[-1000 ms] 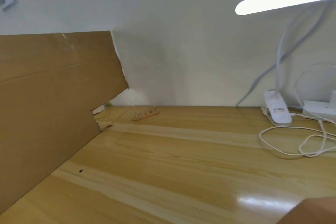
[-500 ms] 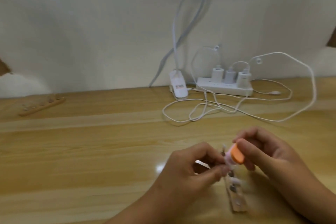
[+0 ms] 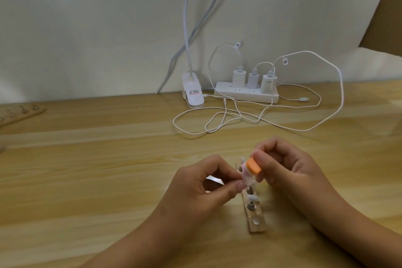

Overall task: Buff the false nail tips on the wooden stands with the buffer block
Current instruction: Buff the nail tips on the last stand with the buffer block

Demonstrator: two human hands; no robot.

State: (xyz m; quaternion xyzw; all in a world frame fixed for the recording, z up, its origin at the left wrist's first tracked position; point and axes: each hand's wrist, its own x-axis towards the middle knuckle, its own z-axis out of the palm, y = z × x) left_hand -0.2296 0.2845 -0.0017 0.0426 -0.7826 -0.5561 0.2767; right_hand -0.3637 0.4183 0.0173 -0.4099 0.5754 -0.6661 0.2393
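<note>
Over the stand's (image 3: 257,222) far end, the left hand (image 3: 202,183) pinched a tip (image 3: 248,180) and the right hand (image 3: 289,167) clamped the buffer (image 3: 318,167) against it, the hands almost touching. The stand lay on the counter (image 3: 108,169). The tip looked thin, light and springy, likely to pop off its peg, so it was best held by its sides. The foam buffer needed only gentle pressure.

White power strip (image 3: 245,93) with three chargers (image 3: 252,79) plugged in, table (image 3: 87,169) back edge, centre-right. Clip lamp base (image 3: 193,94) just left of it. White cables (image 3: 243,117) loop in front. Cardboard (image 3: 387,17) far right corner.
</note>
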